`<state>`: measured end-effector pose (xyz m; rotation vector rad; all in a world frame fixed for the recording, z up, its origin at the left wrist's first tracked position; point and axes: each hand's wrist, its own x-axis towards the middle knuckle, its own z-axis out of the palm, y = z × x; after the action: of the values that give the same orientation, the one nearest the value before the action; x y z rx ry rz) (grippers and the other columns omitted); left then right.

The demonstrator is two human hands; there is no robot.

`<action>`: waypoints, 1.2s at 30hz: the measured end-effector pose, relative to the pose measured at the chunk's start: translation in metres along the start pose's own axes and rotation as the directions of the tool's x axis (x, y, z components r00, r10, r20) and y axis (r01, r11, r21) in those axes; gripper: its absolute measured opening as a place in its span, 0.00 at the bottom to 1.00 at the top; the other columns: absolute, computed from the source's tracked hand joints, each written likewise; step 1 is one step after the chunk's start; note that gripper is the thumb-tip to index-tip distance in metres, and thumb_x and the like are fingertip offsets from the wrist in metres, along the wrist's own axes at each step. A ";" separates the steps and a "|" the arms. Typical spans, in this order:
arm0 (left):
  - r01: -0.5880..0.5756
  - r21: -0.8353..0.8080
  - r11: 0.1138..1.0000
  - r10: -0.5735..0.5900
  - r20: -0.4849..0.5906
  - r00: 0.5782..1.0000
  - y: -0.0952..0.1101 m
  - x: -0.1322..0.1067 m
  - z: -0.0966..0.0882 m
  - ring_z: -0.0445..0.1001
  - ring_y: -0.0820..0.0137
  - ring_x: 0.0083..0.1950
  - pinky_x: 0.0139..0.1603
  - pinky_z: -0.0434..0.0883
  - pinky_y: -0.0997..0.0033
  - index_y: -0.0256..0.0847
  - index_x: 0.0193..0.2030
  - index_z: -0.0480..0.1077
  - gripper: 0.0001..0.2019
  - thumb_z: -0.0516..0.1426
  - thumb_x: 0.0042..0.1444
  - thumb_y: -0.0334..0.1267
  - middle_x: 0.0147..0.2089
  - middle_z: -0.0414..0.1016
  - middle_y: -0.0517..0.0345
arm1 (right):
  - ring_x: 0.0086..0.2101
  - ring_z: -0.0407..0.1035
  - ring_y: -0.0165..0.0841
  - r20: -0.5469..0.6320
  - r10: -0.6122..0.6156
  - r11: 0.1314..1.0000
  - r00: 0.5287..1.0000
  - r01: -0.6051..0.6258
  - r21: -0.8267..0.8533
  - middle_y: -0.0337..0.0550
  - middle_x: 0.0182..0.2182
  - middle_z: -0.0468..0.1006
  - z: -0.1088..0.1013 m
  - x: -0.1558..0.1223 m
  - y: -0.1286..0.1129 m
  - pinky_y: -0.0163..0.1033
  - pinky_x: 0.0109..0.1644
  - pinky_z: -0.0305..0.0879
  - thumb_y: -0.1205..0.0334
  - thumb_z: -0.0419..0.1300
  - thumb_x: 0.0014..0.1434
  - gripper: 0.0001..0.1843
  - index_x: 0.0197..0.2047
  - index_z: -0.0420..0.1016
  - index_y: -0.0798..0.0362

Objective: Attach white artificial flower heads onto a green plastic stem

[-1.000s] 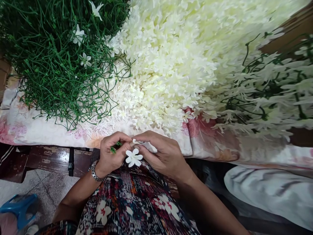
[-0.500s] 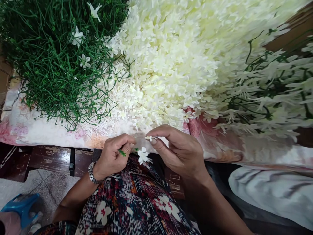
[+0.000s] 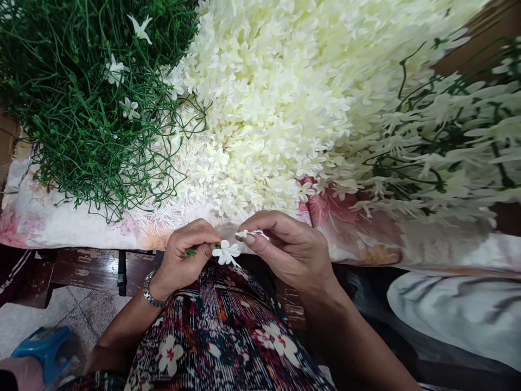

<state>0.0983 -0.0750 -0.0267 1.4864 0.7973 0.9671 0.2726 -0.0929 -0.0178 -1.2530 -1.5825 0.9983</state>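
Observation:
Pinched in my left hand (image 3: 188, 254) is a green plastic flower stem (image 3: 190, 252), most of it hidden by the fingers. A white artificial flower (image 3: 226, 252) with open petals sticks out from that stem, just right of the fingertips. Between the thumb and forefinger of my right hand (image 3: 290, 251) is a small white stamen piece (image 3: 246, 234), its thin white threads trailing back towards the palm. The two hands face each other over my lap, a short gap between their fingertips.
Green plastic stems (image 3: 101, 125) heap at the left, with a few white flowers on them. White flower heads (image 3: 268, 108) pile up in the middle, beside white stamens (image 3: 163, 209). Finished-looking sprays (image 3: 439, 136) lie right, on a floral cloth (image 3: 101, 233). A blue stool (image 3: 44, 347) stands lower left.
The white flower at my left hand has moved a little left and up. Both hands stay pinched and have shifted slightly left in view.

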 end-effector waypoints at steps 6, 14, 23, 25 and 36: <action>-0.032 0.215 0.976 0.041 -0.038 0.998 0.002 0.003 0.004 0.61 0.78 0.24 0.24 0.60 0.77 0.36 0.33 0.71 0.08 0.53 0.47 0.25 0.22 0.65 0.60 | 0.29 0.66 0.25 -0.010 -0.043 0.997 0.999 0.043 0.065 0.38 0.27 0.71 -0.002 0.002 0.001 0.32 0.31 0.62 0.71 0.55 0.50 0.07 0.34 0.68 0.52; -0.079 0.448 0.891 0.076 0.024 0.997 0.007 0.004 0.006 0.63 0.77 0.25 0.27 0.63 0.74 0.37 0.32 0.70 0.09 0.53 0.45 0.24 0.23 0.68 0.60 | 0.34 0.66 0.30 -0.053 -0.279 0.959 0.959 0.281 0.029 0.42 0.31 0.71 -0.001 0.006 -0.007 0.38 0.37 0.65 0.74 0.55 0.48 0.11 0.35 0.68 0.53; 0.160 0.139 0.977 -0.133 -0.188 0.973 0.007 0.003 0.008 0.69 0.76 0.28 0.27 0.67 0.77 0.36 0.33 0.71 0.06 0.53 0.50 0.29 0.28 0.71 0.56 | 0.31 0.65 0.27 0.043 -0.351 0.932 0.935 0.353 -0.079 0.42 0.29 0.71 0.013 -0.006 0.005 0.36 0.33 0.65 0.75 0.54 0.48 0.11 0.37 0.65 0.56; 0.203 0.073 0.977 -0.183 -0.213 0.960 0.005 0.003 0.009 0.67 0.79 0.24 0.24 0.66 0.79 0.37 0.33 0.70 0.06 0.52 0.51 0.30 0.26 0.70 0.59 | 0.32 0.65 0.27 0.065 -0.327 0.941 0.943 0.331 -0.070 0.42 0.29 0.71 0.015 -0.008 0.006 0.36 0.33 0.65 0.75 0.53 0.49 0.11 0.37 0.65 0.55; -0.003 0.186 0.982 0.030 -0.139 0.990 -0.001 0.010 0.006 0.62 0.79 0.25 0.25 0.60 0.78 0.38 0.32 0.71 0.06 0.53 0.49 0.27 0.23 0.64 0.61 | 0.31 0.66 0.27 -0.043 -0.234 0.968 0.971 0.229 -0.108 0.39 0.28 0.71 0.005 0.012 0.000 0.35 0.34 0.63 0.72 0.54 0.50 0.08 0.35 0.66 0.53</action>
<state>0.1077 -0.0688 -0.0265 1.5988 1.0021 1.0423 0.2659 -0.0818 -0.0175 -1.1223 -1.7094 0.7375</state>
